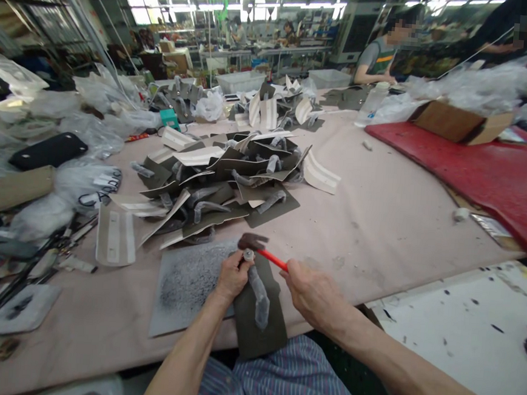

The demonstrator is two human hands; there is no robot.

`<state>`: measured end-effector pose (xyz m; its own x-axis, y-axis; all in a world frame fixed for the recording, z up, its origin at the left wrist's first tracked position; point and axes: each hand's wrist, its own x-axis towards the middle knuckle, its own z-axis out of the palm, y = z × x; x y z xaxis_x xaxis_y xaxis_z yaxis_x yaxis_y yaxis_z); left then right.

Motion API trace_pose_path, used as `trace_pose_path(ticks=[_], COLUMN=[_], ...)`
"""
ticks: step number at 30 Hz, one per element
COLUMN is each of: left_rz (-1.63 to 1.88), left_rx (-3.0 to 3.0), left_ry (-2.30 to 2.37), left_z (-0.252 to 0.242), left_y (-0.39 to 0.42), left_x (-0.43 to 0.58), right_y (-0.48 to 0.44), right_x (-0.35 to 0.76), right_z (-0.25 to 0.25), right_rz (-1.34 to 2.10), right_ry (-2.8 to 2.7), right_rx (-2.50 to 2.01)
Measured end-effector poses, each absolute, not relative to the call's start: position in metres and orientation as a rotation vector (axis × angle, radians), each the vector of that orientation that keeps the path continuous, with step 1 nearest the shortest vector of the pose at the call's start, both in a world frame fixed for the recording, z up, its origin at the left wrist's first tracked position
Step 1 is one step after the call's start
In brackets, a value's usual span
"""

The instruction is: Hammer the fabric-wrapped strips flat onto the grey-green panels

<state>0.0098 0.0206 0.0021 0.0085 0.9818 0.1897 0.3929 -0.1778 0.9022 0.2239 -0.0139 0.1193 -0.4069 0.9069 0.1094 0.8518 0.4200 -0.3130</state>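
Observation:
My right hand (313, 293) grips a small hammer (259, 250) by its red handle, the dark head raised just above a metal punch. My left hand (232, 275) pinches that punch (248, 255) upright on a dark olive piece (260, 322) with a grey strap sewn along it. The piece lies partly on a grey, pitted pad (188, 283) at the table's near edge and hangs over toward my lap.
A big heap of the same olive pieces (222, 179) fills the middle of the pink table (380, 219). Plastic bags and tools crowd the left side. A red mat (484, 172) with a cardboard box lies right. Another person works at the far end.

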Motion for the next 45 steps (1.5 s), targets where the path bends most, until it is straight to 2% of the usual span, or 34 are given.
trace_pose_path(ticks=[4,8,10,12,14,16,19,21,24,28,31,34,39,45], left_rz=[1.167,1.2,1.202,1.2,1.21,1.233,1.288,1.332,1.446,1.739,1.843,1.782,1.522,1.369], left_rx=[1.621,1.603,1.598,1.59,1.56,1.506,1.344,1.171,0.877,0.742,0.968,1.076,1.047,1.015], left_ry=[1.414,1.396,1.397,1.402,1.411,1.41,1.381,1.382,1.43,1.405,1.368,1.375,1.354,1.265], left_z=[0.001,-0.001,-0.002,-0.003,-0.004,-0.006,-0.007,-0.005,0.009,0.054,0.087,0.092,0.046,0.007], left_y=[0.021,0.02,0.02,0.021,0.021,0.023,0.027,0.031,0.038,0.038,0.029,0.016,0.007,0.019], left_x=[0.01,0.01,0.009,0.009,0.008,0.009,0.014,0.017,0.014,-0.006,-0.021,-0.023,-0.004,0.014], right_y=[-0.004,-0.001,-0.005,-0.009,-0.014,-0.016,-0.016,-0.017,-0.021,-0.027,-0.028,-0.027,-0.035,-0.048], right_x=[0.236,0.259,0.267,0.267,0.258,0.242,0.211,0.194,0.178,0.167,0.16,0.153,0.144,0.155], right_z=[0.107,0.073,0.053,0.04,0.039,0.051,0.073,0.082,0.085,0.091,0.099,0.098,0.078,0.056], right_rz=[0.527,0.707,0.731,0.599,0.345,0.196,0.263,0.278,0.103,-0.096,-0.007,0.141,0.525,0.781], right_ry=[-2.401,-2.199,-2.187,-2.215,-2.294,-2.436,-2.735,-2.907,-2.947,-2.747,-2.641,-2.523,-2.353,-2.112], right_rx=[-1.751,-1.943,-2.098,-2.189,-2.018,-1.615,-1.03,-0.824,-0.867,-1.273,-1.519,-1.684,-1.847,-1.696])
